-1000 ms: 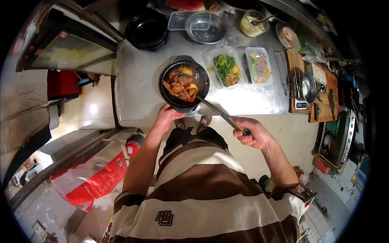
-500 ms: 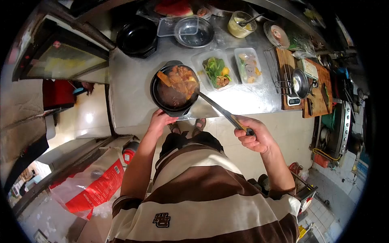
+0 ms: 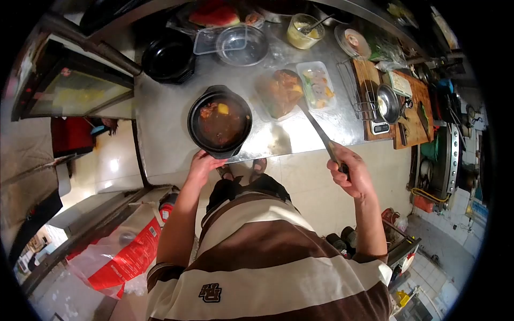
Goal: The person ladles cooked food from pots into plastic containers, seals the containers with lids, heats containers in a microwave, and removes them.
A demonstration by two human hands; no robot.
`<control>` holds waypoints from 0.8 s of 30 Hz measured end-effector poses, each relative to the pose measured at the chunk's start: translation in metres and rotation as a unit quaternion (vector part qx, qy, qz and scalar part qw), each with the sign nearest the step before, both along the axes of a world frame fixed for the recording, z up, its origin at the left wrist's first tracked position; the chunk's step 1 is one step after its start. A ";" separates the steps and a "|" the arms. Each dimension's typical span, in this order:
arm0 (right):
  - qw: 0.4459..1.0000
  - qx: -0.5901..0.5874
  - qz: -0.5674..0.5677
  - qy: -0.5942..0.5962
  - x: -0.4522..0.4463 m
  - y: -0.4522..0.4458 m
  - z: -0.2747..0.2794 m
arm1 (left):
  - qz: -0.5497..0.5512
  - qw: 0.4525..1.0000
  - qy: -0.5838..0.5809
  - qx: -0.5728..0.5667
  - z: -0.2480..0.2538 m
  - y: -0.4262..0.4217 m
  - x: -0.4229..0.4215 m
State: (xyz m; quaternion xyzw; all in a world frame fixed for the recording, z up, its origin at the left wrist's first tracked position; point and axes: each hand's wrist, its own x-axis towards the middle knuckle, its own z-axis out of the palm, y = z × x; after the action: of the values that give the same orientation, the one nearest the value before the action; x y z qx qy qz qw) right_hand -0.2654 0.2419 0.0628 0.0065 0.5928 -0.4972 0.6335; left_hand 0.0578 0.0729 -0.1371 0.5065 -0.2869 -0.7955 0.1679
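A black pot (image 3: 196, 140) stands near the front edge of the steel counter, with brown broth and a few pieces of food (image 3: 223, 108) inside. My left hand (image 3: 202, 165) grips the near handle of this pot. My right hand (image 3: 350, 171) is wrapped around the dark handle of a ladle (image 3: 319, 128). Its bowl, heaped with reddish-brown stewed chunks (image 3: 286, 88), is over a clear plastic container (image 3: 263, 111) and hides most of what lies in it. Right beside that stands a second plastic container (image 3: 318, 88) with greens and pale pieces.
Stacked black pots (image 3: 168, 56), a clear round bowl (image 3: 242, 45) and a tub (image 3: 305, 32) with a spoon line the back. At right are wooden cutting boards (image 3: 415, 112), a wire rack (image 3: 357, 96), a metal pan (image 3: 386, 103) and a small scale (image 3: 380, 128).
The ladle has moved right, carrying stewed chunks out of the pot to above the plastic container. Less solid food shows in the pot. My left hand keeps its hold on the pot.
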 end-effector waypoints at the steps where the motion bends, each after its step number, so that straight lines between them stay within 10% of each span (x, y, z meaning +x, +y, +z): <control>1: 0.999 0.011 0.009 0.036 0.001 0.000 -0.003 | 0.001 1.000 0.002 0.001 -0.001 0.000 0.001; 18: 0.882 0.019 0.145 0.449 0.024 -0.010 -0.064 | -0.028 1.000 0.003 -0.007 -0.006 -0.001 0.004; 24: 0.927 0.010 0.079 0.367 0.028 -0.010 -0.059 | -0.008 1.000 0.013 -0.005 0.004 0.001 0.001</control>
State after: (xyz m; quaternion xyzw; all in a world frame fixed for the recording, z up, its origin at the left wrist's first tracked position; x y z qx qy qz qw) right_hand -0.2379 0.2316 0.0037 -0.2170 0.7873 -0.4077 0.4085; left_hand 0.0585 0.0738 -0.1331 0.4928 -0.2927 -0.8020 0.1682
